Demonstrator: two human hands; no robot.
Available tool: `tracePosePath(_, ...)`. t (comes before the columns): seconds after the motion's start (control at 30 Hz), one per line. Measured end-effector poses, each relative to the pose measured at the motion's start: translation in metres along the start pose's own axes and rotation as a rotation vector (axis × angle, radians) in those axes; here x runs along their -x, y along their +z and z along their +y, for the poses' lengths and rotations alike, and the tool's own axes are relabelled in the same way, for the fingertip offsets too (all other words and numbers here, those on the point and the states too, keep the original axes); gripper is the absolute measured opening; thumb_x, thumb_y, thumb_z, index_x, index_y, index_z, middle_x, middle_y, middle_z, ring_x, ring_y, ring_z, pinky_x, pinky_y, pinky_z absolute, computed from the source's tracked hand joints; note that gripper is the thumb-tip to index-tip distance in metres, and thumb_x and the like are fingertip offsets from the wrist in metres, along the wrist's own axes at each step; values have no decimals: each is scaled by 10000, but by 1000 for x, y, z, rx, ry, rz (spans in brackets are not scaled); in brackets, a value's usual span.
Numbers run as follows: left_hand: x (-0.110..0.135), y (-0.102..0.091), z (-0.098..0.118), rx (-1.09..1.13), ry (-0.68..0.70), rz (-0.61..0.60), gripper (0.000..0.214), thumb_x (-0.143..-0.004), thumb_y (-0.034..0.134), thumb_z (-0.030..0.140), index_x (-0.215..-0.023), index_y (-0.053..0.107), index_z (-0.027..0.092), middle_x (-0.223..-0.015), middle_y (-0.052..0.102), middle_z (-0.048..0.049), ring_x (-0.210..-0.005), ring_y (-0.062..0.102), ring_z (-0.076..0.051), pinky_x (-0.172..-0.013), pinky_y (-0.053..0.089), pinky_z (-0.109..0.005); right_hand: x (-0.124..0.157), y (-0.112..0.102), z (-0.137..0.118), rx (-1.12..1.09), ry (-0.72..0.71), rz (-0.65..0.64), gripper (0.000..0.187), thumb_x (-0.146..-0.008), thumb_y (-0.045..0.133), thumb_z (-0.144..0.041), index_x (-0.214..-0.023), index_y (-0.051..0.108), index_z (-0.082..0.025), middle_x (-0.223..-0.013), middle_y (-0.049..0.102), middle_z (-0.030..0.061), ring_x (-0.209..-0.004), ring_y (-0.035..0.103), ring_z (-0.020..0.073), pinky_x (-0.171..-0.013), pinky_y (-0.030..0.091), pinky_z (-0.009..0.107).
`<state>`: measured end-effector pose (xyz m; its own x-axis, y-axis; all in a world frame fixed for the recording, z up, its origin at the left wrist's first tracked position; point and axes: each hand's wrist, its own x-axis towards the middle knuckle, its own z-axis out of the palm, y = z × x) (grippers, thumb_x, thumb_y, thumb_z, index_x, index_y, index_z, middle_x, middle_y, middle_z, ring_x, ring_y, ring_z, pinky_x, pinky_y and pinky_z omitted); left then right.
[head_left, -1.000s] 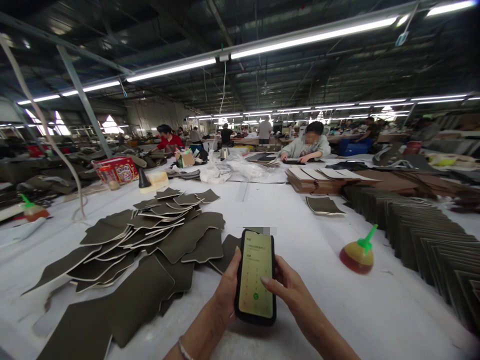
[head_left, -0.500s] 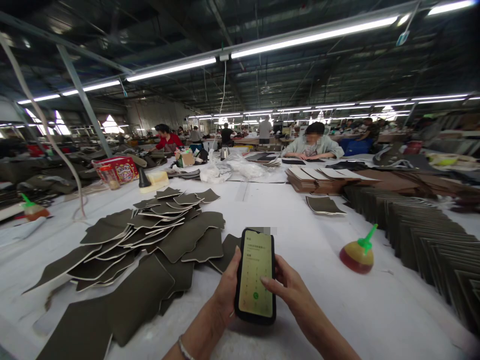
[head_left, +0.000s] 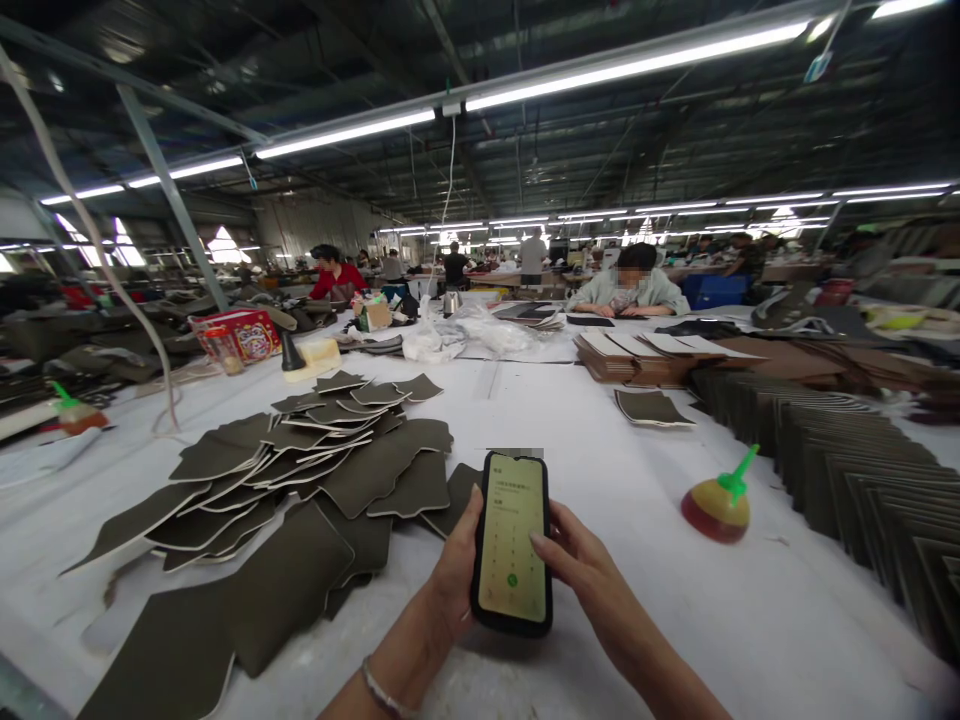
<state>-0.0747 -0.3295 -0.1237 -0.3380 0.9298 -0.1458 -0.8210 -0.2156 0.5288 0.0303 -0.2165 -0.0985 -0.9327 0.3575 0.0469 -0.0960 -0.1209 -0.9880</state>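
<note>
Both hands hold a black-cased phone above the white-covered bench. The left hand has a firm grip closed around the phone's left edge, and the right hand curls against its right edge, with the fingertips at the rim of the screen. The lit screen shows a keypad with 1 round green button near the bottom; the lines of writing above it are too small to read. A bracelet circles the left wrist.

Left of the phone lies a loose heap of cut dark olive pieces. Right of it stands a red-and-yellow bottle with a green spout, and beyond that runs a long overlapping row of pieces. Past the phone, across the bench, are a plastic bag, a red printed box and a person in a pale jacket.
</note>
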Motion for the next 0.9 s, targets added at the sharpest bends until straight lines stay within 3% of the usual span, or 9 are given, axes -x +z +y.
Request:
tracePosePath(0.2,1,-5,7,2,66,3,705,-897,363,654,-1179,613,57,-1071,679,-175,-887,655,-247,-813,486,-362,0,0,0,49,61,18,514,-823,602,-534,-1225,513,-226,-1196,578,85,-1039,593,267,-810,510,390)
tracePosePath(0.33,7,-4,13,-3,89,-36,754,-882,350,682,-1186,601,40,-1135,647,-204,-931,642,-296,-845,479,-428,9,4,0,120,140,-38,480,-768,658,-512,-1114,577,-189,-1058,635,95,-931,622,278,-695,514,381)
tracePosePath(0.43,16,0,14,19,127,-60,722,-885,373,665,-1216,585,60,-1178,631,-186,-962,632,-300,-885,465,-451,25,9,0,147,141,-57,541,-747,679,-468,-1177,542,-169,-973,651,85,-869,626,264,-682,501,376)
tracePosePath(0.53,29,6,8,44,104,-90,729,-883,379,665,-1243,567,59,-1168,636,-180,-949,636,-295,-898,459,-462,47,17,2,135,125,-56,599,-767,654,-449,-1259,480,-155,-952,657,77,-830,622,238,-704,493,371)
tracePosePath(0.9,88,26,-27,83,122,-1,796,-860,358,710,-1178,596,20,-1029,670,-187,-890,645,-305,-830,478,-439,105,49,24,22,59,-26,500,-789,676,-503,-1137,535,-173,-1007,684,97,-789,643,231,-662,481,342)
